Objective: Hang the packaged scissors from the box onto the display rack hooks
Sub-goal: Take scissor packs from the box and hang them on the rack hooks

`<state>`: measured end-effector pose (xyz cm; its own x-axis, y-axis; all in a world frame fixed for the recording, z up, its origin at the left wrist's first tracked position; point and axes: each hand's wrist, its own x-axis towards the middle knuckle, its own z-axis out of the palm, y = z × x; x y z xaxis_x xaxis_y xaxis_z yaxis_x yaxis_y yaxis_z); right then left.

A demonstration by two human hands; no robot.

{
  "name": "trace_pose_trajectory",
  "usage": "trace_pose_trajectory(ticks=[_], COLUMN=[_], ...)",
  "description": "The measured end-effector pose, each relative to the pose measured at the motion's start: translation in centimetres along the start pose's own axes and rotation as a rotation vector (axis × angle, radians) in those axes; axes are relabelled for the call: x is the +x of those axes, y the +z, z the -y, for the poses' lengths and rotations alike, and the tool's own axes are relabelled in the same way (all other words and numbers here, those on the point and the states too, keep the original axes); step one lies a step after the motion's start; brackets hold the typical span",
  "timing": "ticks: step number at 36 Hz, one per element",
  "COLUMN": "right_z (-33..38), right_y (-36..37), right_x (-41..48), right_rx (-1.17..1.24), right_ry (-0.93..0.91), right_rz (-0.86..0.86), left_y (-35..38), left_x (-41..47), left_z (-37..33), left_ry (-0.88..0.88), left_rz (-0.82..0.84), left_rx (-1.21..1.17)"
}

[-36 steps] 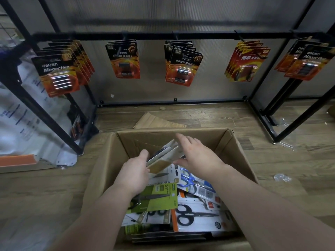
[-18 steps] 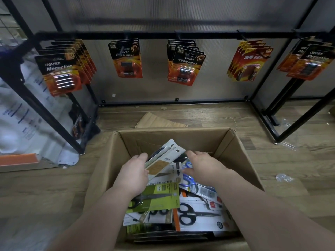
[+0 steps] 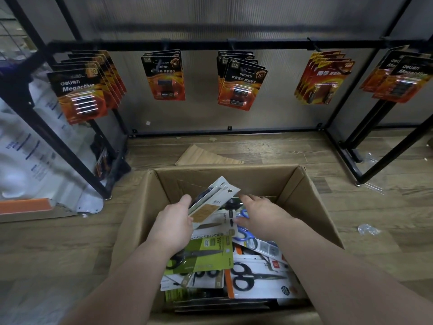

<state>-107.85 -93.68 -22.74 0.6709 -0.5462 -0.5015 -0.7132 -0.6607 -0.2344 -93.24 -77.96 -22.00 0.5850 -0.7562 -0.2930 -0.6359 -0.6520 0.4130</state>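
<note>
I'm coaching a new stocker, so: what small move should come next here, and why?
Probably pinch the blue-handled scissors pack with the right hand and lift it out. That hand reaches open right over it inside the box, while the left hand grips a few packs above the pile.

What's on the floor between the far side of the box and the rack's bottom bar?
In the head view, a flat cardboard scrap lies on the wood floor between the box and the rack's bottom bar, with tiny scraps nearer the bar.
</note>
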Motion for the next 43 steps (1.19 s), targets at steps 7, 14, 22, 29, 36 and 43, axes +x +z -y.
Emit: trace_pose_trajectory(ticks=[7, 14, 22, 29, 36, 43], right_z=[-0.2, -0.3, -0.2, 0.1, 1.7, 3.5], right_y=[-0.2, -0.5, -0.5, -1.1, -4.9, -10.6], right_x=[-0.1, -0.4, -0.4, -1.1, -3.9, -7.8], right_rx=[-0.005, -0.014, -0.034, -0.048, -0.052, -0.062], right_ry=[0.011, 0.011, 0.014, 0.017, -0.009, -0.021], right_rz=[0.003, 0.003, 0.009, 0.018, 0.047, 0.06], left_y=[-0.2, -0.4, -0.5, -1.5, -5.6, -12.1], left_x=[-0.1, -0.1, -0.3, -0.9, -3.0, -5.6], left_z=[-0.2, -0.4, -0.2, -0.4, -2.0, -5.3], left_ry=[-0.013, -0.014, -0.016, -0.019, -0.034, -0.035], left_rz=[-0.013, -0.026, -0.03, -0.032, -0.025, -0.02], left_rx=[-0.01, -0.004, -0.009, 0.005, -0.022, -0.066])
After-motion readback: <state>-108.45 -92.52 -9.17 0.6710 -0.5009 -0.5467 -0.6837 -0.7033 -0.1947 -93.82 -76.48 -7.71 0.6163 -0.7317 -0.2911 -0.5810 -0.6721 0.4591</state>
